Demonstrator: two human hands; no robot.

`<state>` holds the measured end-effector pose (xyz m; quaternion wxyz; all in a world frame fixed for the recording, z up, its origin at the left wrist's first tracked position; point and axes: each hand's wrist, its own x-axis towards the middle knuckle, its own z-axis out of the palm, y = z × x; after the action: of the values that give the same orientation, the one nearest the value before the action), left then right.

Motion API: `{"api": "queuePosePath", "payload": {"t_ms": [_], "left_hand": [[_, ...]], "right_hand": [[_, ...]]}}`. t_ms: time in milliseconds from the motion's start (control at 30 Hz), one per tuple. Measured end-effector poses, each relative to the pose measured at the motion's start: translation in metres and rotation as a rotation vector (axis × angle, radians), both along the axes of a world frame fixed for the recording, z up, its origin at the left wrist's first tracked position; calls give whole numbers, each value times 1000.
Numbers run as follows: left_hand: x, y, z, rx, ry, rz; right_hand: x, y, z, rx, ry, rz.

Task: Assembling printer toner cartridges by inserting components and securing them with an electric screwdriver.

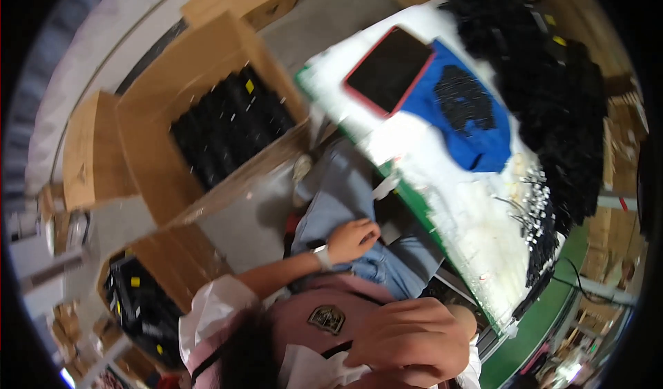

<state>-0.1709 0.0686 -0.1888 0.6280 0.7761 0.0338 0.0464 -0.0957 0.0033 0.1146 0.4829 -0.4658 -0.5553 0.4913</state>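
Note:
My left hand (352, 242) rests on the thigh of my blue jeans (338, 199), its fingers loosely curled and nothing visible in them. A watch with a pale strap (322, 256) is on that wrist. My right hand (411, 341) is raised close in front of my chest, beside the pink vest (290, 327). Its back faces up and its fingers bend inward; the fingertips are hidden, so I cannot see whether they hold anything. Neither hand touches the white-topped table (421, 144) on my right.
On the table lie a tablet with a red edge (390, 70), a blue cloth (442, 106) with thin black pieces, white-tipped pieces (535, 202) and a black bundle pile (545, 92). Left stand an open carton (159, 102) of black bundles (231, 130) and another black-filled box (138, 306).

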Motion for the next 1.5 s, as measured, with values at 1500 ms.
{"api": "queuePosePath", "payload": {"t_ms": [1500], "left_hand": [[201,29,217,371,-886,-162]], "right_hand": [[434,-85,101,-724,-1103,-1769]]}}
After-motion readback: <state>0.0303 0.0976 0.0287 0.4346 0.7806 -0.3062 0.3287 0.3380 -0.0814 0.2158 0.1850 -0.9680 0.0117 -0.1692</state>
